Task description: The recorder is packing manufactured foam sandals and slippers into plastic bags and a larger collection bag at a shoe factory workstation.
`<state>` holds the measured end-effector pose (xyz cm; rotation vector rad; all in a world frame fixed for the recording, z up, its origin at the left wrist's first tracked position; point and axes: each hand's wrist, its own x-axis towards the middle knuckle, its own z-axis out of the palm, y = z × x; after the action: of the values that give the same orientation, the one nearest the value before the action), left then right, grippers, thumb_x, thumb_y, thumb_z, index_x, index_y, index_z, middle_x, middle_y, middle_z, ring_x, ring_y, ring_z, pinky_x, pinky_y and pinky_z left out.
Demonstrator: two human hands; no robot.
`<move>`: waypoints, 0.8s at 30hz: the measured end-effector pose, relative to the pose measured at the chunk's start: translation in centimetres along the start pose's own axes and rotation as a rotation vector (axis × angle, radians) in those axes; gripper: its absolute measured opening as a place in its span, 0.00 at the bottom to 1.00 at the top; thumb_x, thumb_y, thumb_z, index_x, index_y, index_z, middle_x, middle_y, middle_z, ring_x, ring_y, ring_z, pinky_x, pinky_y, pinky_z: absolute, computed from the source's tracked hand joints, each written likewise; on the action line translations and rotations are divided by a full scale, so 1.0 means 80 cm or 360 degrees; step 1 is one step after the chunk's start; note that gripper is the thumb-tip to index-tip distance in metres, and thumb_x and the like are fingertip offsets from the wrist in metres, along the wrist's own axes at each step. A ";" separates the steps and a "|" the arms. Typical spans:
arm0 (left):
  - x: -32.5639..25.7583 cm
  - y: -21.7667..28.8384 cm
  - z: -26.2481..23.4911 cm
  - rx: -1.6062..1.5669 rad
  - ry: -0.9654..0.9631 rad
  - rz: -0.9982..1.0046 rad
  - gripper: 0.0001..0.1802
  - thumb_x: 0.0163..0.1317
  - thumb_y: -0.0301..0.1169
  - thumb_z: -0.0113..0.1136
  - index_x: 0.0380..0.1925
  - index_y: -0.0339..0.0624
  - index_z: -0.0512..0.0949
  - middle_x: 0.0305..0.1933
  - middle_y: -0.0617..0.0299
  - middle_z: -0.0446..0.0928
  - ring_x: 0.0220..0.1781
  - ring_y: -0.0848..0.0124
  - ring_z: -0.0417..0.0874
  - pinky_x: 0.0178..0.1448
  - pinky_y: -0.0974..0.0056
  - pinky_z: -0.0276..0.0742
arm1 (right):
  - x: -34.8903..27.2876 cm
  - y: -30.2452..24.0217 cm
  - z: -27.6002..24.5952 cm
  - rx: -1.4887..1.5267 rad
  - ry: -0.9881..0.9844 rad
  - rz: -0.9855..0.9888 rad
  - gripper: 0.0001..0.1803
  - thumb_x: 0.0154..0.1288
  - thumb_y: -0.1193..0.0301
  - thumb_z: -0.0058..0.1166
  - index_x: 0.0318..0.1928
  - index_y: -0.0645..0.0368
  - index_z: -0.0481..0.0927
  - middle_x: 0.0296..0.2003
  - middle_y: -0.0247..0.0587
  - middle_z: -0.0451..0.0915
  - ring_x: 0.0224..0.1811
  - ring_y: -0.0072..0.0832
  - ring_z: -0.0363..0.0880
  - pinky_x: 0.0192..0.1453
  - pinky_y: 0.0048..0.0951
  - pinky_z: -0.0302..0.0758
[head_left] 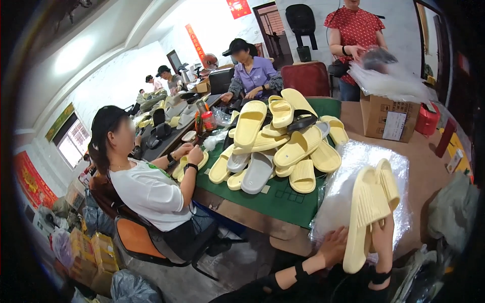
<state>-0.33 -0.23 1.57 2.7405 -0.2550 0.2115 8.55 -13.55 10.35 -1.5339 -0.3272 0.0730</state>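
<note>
My right hand (pixel 382 241) grips a pair of pale yellow slide slippers (pixel 371 204) stacked together and held upright above the near table edge. My left hand (pixel 332 246) rests with spread fingers on a stack of clear plastic bags (pixel 348 166) lying on the table, just left of the slippers. Both wrists wear black bands. A big heap of yellow and grey slippers (pixel 278 141) lies further back on the green mat (pixel 283 199).
A person in a white shirt (pixel 151 192) sits at the table's left on an orange chair. A person in purple (pixel 255 76) sits at the far end. A standing person in red (pixel 353 35) holds plastic bags over a cardboard box (pixel 386 118).
</note>
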 end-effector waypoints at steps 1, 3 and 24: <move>0.007 -0.005 -0.004 0.0006 -0.0027 0.0015 0.34 0.53 0.39 0.56 0.60 0.38 0.63 0.65 0.47 0.58 0.68 0.49 0.56 0.65 0.45 0.55 | -0.013 -0.008 0.003 0.0013 0.0025 0.0014 0.21 0.61 0.81 0.47 0.55 0.71 0.66 0.54 0.52 0.69 0.55 0.40 0.71 0.59 0.32 0.67; 0.024 -0.004 -0.001 -0.0169 -0.0151 -0.0049 0.31 0.55 0.36 0.54 0.60 0.38 0.63 0.64 0.48 0.61 0.66 0.53 0.59 0.63 0.48 0.58 | -0.035 -0.019 0.006 0.0109 -0.0015 -0.0035 0.22 0.58 0.82 0.49 0.55 0.71 0.67 0.55 0.50 0.67 0.57 0.37 0.70 0.59 0.30 0.67; 0.017 -0.086 0.018 -0.0703 0.0003 0.0278 0.29 0.57 0.28 0.50 0.61 0.37 0.62 0.59 0.47 0.67 0.57 0.57 0.70 0.55 0.57 0.67 | -0.087 -0.024 -0.021 0.0074 -0.0845 -0.0277 0.35 0.53 0.69 0.63 0.61 0.63 0.65 0.62 0.49 0.61 0.64 0.37 0.62 0.65 0.36 0.61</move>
<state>2.58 5.33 -1.95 2.2812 -0.4793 0.1795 2.01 -17.01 11.07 -1.4170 -0.8721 0.3510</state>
